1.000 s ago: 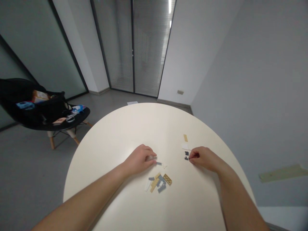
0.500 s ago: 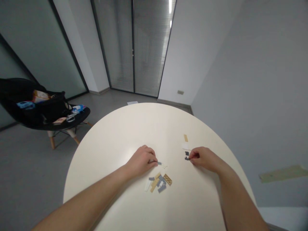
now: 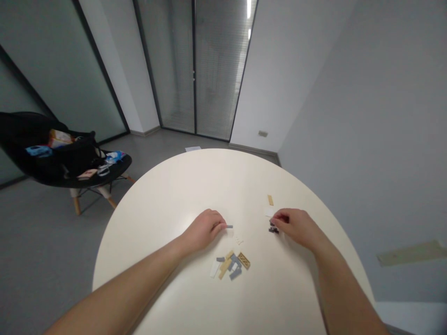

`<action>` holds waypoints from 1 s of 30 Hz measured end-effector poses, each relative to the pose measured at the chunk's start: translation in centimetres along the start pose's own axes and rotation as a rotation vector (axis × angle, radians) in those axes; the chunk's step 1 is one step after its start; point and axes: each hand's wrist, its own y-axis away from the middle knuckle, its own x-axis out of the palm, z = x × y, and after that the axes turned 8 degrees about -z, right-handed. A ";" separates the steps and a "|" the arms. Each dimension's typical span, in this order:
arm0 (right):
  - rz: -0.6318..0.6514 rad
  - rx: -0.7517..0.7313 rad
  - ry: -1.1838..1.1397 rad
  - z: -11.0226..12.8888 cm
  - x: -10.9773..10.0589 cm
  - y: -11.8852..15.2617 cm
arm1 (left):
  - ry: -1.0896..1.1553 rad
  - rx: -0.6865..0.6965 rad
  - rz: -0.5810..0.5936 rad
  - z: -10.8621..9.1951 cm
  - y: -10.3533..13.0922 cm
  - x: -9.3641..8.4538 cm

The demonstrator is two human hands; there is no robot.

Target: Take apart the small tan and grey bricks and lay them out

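Observation:
My left hand (image 3: 206,229) is closed in a pinch on a thin grey toy brick (image 3: 229,226), held just above the table. On the right, my right hand (image 3: 292,225) has its thumb and fingers together at a small dark toy brick (image 3: 271,223), partly hidden by the fingertips. Several more dark bricks (image 3: 273,230) lie just below that hand. Nearest my left hand are some tiny white pieces (image 3: 239,241). Closer to me lies a loose pile with a tan brick (image 3: 226,264), grey bricks (image 3: 235,273), a white piece (image 3: 215,268) and an upturned tan plate (image 3: 244,260).
Everything lies on a round white table (image 3: 167,195). A tan plate (image 3: 270,200) and a flat white piece (image 3: 268,211) sit beyond my right hand. At the left stands a black chair (image 3: 120,166) with a black bag (image 3: 80,156) on it. A wall (image 3: 377,186) rises at the right.
My left hand has lifted slightly away from me with the grey brick. My right hand has shifted from the lower dark bricks to the upper one.

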 end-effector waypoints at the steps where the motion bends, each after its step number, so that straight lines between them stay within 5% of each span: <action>1: -0.052 -0.031 -0.005 0.5 0.1 0.0 | 0.020 -0.026 -0.014 0.0 0.0 0.0; 6: -0.209 -0.281 -0.120 3.9 1.6 0.8 | 0.117 -0.140 -0.077 -0.3 0.0 -0.1; 14: -0.225 -0.549 -0.244 7.5 5.4 2.0 | 0.181 -0.132 -0.068 -0.6 0.1 0.1; 30: -0.202 -0.548 -0.317 8.8 6.1 2.1 | 0.214 -0.139 -0.018 -0.9 0.1 -0.1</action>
